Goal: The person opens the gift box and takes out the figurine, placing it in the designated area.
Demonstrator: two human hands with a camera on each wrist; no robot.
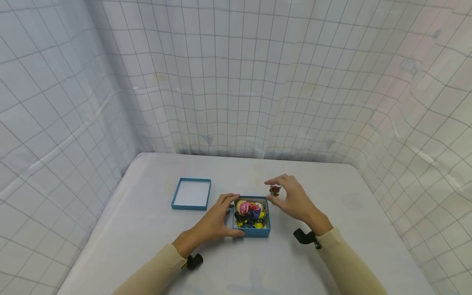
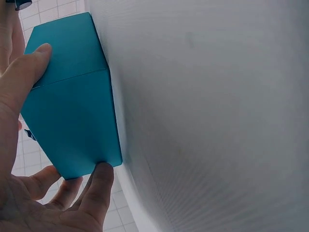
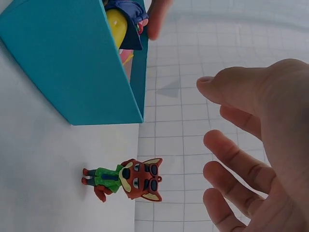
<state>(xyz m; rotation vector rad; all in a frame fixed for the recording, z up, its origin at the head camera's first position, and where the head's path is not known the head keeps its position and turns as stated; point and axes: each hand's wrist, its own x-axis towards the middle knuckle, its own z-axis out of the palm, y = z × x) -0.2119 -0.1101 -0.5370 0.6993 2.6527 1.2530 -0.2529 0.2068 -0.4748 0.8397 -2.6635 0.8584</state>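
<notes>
In the head view a blue box (image 1: 257, 233) sits on the table, filled with several colourful toy figurines (image 1: 253, 209). My left hand (image 1: 215, 222) grips it from the left, thumb on the near side and fingers at the far one; the left wrist view shows the thumb (image 2: 37, 60) against the blue wall. To the right of the box stands a fox figurine (image 3: 137, 180) in a green shirt and blue tie, upright on the table. Near it hovers my right hand (image 1: 293, 198), fingers parted, with a gap between them and the fox in the right wrist view.
A shallow blue lid (image 1: 189, 207) with a white inside lies behind and left of the box. The white table (image 1: 354, 246) is bordered by grid-patterned curtains (image 1: 250, 82) at the back and both sides.
</notes>
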